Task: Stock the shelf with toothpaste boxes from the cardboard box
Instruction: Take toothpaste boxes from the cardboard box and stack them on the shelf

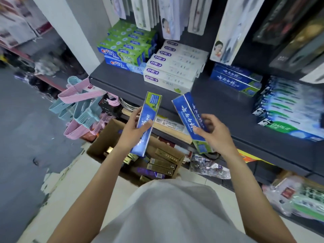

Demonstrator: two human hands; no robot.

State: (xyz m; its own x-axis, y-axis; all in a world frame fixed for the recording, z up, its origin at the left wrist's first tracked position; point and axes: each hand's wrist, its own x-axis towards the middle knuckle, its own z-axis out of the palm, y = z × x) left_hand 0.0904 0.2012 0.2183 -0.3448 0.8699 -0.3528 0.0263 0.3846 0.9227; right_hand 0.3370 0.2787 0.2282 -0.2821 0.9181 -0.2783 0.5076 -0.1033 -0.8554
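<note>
Two blue toothpaste boxes are held above the cardboard box [112, 132], ready for the shelf [219, 102].

One box [149, 118] is gripped in the left hand [135, 132], the other box [191, 118] in the right hand [213, 135]. Both should be laid flat on the matching blue stack [235, 78], ends aligned. The white stack [173, 67] and hanging cards [233, 27] crowd that slot.

Both bare forearms reach up and forward from the near edge, elbows spread wide. The left hand [134, 128] sits left of centre, thumb across the front of a blue toothpaste box [147, 120], fingers wrapped behind it. The right hand [213, 133] is level with it, to the right, fingers curled over a second blue box [190, 116], wrist bent inward.
</note>
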